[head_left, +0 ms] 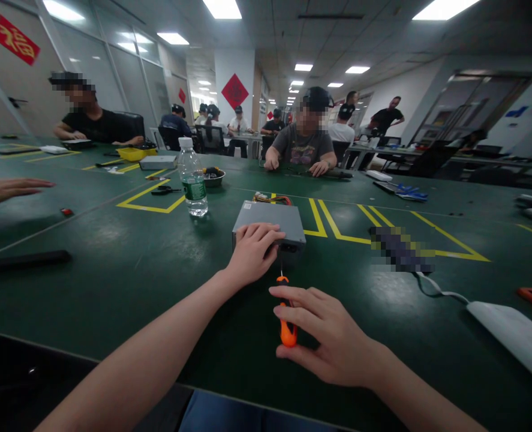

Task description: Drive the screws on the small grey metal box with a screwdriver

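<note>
A grey metal computer power supply (270, 217) lies on the green table, its bundled wires (272, 198) at the far side. My left hand (254, 252) is laid over its near left part, fingers across the top and thumb at the near face, gripping it. Just in front is an orange and black screwdriver (288, 333), its shaft pointing away toward the unit's near face. Around its handle are the loosely curled fingers of my right hand (328, 330); the thumb is near the butt end. Whether the tip touches the unit, I cannot tell.
A water bottle (194, 180) and a metal bowl (214, 176) stand beyond the unit. Yellow tape (337, 231) marks the table (158, 300). A blurred dark object (398, 249) and a white cabled device (513, 336) lie right. A person (304, 135) sits opposite; another's hand (16, 189) is at left.
</note>
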A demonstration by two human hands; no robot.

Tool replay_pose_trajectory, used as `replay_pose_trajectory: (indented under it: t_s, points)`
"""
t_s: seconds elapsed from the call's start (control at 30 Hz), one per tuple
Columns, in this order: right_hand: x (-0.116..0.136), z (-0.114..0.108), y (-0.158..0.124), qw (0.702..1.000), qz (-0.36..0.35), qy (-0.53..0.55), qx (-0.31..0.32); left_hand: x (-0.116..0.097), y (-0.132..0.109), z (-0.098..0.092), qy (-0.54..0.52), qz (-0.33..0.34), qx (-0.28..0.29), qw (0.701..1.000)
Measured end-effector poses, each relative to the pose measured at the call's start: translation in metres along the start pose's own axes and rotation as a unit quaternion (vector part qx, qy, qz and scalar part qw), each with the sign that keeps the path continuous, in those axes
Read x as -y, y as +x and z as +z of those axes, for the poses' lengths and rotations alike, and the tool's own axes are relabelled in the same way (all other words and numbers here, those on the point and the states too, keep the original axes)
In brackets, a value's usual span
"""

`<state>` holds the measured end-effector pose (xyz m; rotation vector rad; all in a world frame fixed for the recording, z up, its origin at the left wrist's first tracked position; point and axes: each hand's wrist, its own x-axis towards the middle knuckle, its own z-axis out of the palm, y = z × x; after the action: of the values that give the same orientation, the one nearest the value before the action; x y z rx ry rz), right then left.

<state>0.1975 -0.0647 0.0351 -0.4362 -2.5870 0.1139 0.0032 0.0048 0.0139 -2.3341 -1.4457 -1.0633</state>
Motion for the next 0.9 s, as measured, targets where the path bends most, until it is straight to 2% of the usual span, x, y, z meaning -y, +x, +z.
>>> replay_pose_trajectory:
  t_s: [0.1,0.17,0.27,0.4,0.47,0.57,0.7,0.8,0.9]
  points:
    - [0.001,0.006,0.003,0.999,-0.001,0.007,-0.04,0.0,0.0,-0.001,-0.001,-0.001,0.004,1.0]
    - [0.001,0.007,0.002,0.998,0.015,0.032,-0.044,0.0,0.0,-0.001,-0.001,0.0,0.005,1.0]
    - [0.001,0.004,0.0,0.996,0.046,0.069,-0.011,-0.001,0.0,-0.001,0.001,0.002,0.002,1.0]
    - [0.001,0.001,-0.001,0.998,0.022,0.048,0.028,0.0,0.0,0.0,0.002,0.003,0.001,1.0]
    - [0.002,0.003,0.001,1.0,0.011,0.016,0.012,0.0,0.0,0.0,0.001,0.003,0.002,1.0]
    - [0.001,0.009,0.004,0.999,-0.008,-0.017,-0.043,0.0,0.0,0.0,-0.001,0.003,0.002,1.0]
    - [-0.001,0.011,0.003,0.996,0.011,0.02,-0.086,-0.001,0.0,-0.002,-0.006,0.004,0.003,1.0]
    - [-0.001,0.005,0.001,0.995,0.041,0.075,-0.05,-0.001,0.0,-0.003,-0.008,0.005,0.004,1.0]
    - [0.001,0.001,0.0,0.997,0.02,0.077,-0.009,-0.001,0.0,-0.003,-0.007,0.004,0.006,1.0]
